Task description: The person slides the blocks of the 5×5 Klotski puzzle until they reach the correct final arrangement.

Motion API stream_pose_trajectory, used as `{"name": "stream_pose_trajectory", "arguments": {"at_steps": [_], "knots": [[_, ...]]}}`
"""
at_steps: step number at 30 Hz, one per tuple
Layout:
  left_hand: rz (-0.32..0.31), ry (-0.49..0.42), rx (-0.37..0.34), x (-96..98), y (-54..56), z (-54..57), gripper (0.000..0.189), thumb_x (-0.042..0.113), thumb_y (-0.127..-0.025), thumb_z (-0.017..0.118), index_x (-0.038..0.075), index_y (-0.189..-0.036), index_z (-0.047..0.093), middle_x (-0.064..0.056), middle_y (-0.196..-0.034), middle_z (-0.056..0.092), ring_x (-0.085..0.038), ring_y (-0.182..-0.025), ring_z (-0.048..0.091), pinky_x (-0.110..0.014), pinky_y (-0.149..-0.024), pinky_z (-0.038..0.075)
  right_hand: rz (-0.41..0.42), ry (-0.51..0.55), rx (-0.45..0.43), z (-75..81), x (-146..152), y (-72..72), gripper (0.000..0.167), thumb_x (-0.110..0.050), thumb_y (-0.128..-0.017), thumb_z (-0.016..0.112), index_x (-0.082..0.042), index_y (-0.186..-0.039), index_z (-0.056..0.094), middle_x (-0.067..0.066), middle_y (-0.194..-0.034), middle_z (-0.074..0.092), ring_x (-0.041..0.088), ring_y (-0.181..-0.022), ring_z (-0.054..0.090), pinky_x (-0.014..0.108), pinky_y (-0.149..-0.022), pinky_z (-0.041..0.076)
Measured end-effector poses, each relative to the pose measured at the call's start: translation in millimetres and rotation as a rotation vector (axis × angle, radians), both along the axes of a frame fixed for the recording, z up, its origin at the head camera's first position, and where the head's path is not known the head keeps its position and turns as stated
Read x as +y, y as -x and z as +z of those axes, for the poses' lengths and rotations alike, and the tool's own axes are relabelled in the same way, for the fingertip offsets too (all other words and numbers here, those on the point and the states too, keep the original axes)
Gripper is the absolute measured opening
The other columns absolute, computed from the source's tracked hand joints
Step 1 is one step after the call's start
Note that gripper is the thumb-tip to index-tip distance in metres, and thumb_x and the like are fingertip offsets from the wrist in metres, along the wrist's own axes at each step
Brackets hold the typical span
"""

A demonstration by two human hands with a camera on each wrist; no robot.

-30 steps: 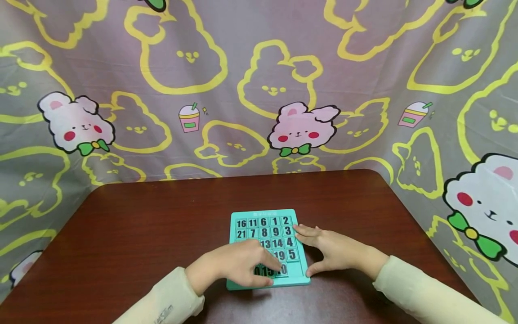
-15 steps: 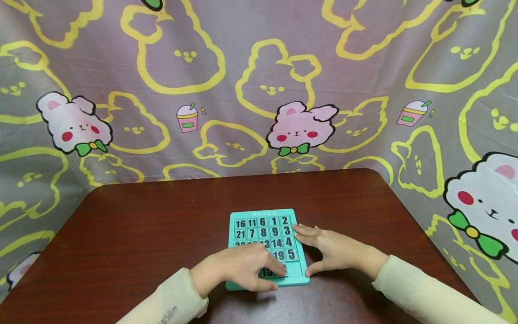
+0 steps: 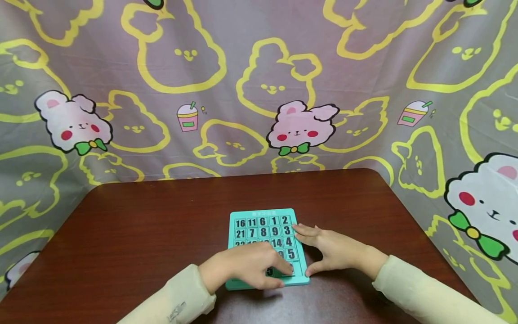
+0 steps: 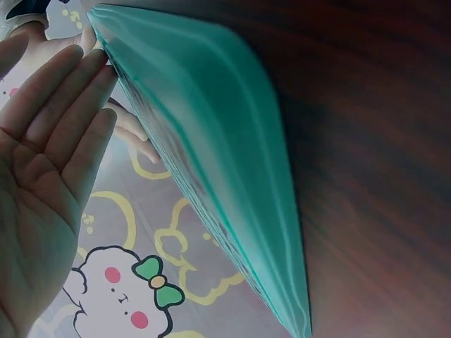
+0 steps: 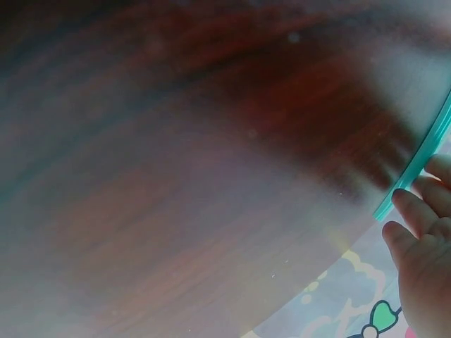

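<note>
A turquoise number sliding puzzle (image 3: 243,214) lies flat on the table, with black-numbered square tiles in rows. Over its lower part, my left hand (image 3: 255,265) reaches from the left, index fingertip on a bottom-row tile (image 3: 286,272) and thumb near the front rim. That hand hides several tiles. Its fingers look fairly straight in the left wrist view, beside the puzzle's side wall (image 4: 239,105). My right hand (image 3: 337,249) touches the right rim with its fingertips, thumb at the lower right corner. The right wrist view shows those fingers (image 5: 416,211) along the turquoise edge (image 5: 416,169).
The dark red-brown wooden table (image 3: 154,225) has rounded far corners. A grey cloth (image 3: 230,81) with yellow outlines and cartoon rabbits hangs behind it and along both sides.
My left hand has shifted to the right along the bottom row, and the tile under its fingertip has slid right with it. My right hand has stayed at the rim.
</note>
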State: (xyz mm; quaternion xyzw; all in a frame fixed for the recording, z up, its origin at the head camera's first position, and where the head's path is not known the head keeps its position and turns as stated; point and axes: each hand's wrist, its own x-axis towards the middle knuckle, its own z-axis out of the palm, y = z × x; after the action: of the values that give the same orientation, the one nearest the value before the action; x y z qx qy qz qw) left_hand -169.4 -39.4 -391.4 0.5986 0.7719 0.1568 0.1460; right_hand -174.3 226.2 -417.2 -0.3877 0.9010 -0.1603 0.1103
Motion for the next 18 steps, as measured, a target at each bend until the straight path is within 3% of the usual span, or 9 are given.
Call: {"name": "stream_pose_trajectory", "arguments": {"at_steps": [18], "knots": [[-0.020, 0.011, 0.052, 12.8, 0.2, 1.8, 0.033, 0.030, -0.097, 0.061, 0.016, -0.125, 0.071, 0.009, -0.123, 0.070, 0.009, -0.109, 0.062, -0.007, -0.095, 0.044, 0.031, 0.025, 0.035, -0.5, 0, -0.6, 0.096, -0.067, -0.081, 0.065, 0.000, -0.147, 0.045, 0.016, -0.161, 0.032, 0.036, -0.146, 0.036, 0.060, -0.111, 0.035]]}}
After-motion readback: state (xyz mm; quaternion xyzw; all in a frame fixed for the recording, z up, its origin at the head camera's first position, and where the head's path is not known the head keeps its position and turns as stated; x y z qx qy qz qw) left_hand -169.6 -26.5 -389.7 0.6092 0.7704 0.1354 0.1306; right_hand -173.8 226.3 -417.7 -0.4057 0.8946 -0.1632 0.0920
